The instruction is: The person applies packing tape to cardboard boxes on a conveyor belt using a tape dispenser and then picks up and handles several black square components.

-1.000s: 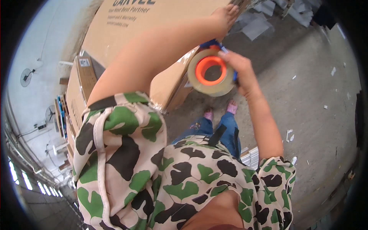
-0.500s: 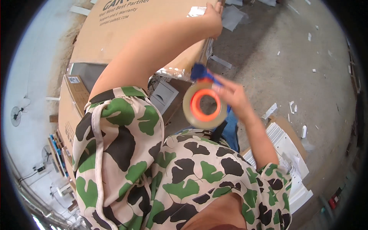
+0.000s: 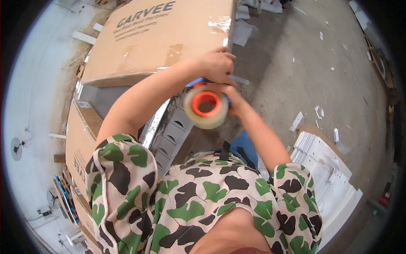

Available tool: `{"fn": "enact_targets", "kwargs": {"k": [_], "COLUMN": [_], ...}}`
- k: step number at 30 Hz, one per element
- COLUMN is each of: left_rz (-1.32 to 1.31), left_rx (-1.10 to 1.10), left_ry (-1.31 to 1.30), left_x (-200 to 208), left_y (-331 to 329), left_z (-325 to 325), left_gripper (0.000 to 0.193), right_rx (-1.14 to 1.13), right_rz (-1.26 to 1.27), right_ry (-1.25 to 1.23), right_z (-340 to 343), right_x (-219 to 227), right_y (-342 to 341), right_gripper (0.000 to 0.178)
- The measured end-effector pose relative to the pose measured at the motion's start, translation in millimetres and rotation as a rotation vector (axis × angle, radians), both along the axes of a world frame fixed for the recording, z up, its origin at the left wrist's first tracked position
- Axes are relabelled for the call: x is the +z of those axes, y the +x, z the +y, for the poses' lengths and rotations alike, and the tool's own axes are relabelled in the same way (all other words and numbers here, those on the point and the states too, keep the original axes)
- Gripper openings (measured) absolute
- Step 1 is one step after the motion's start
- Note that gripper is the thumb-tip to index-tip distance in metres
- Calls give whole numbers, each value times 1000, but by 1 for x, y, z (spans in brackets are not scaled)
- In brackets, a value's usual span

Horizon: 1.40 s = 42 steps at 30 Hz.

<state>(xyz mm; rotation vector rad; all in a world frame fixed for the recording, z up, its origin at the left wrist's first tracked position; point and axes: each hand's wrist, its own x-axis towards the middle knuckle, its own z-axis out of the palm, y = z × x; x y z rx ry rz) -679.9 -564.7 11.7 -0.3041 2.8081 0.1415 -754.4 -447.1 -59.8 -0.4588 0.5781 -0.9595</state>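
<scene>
Right hand grips the tape dispenser, positioned just left of it. Left hand, fingers loosely bent, is nearer the cardboard carton, lying ahead-left, near edge running leftward; left-hand grip cannot be determined.

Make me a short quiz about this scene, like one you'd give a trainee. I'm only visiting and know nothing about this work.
1. Multiple choice: the right hand holds a tape dispenser. What colour is the core of its roll?
A) green
B) orange
C) white

2. True or false: the left hand wears a glove.

3. Fill in the blank: the stacked white panels lie on the ____ side of the picture.

Key:
1. B
2. False; the left hand is bare.
3. right
</scene>
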Motion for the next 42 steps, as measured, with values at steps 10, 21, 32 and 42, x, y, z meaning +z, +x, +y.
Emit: {"fn": "enact_targets", "kwargs": {"k": [10,21,32,42], "left_rz": [356,116,-773,371], "left_rx": [-37,-42,-299,-382], "left_ry": [-87,-172,-499,-134], "left_x": [-14,3,-70,-21], "left_y": [53,42,-53,57], "left_z": [-10,-6,24,-14], "left_gripper": [99,94,37,67], "right_rx": [-332,-355,-52,-393], "right_rz": [187,526,-180,-10], "right_ry": [-46,-316,254,200], "right_z": [66,71,21,94], "right_x": [-98,-98,-82,-87], "right_y": [-102,-42,-22,-121], "right_gripper": [42,60,41,48]}}
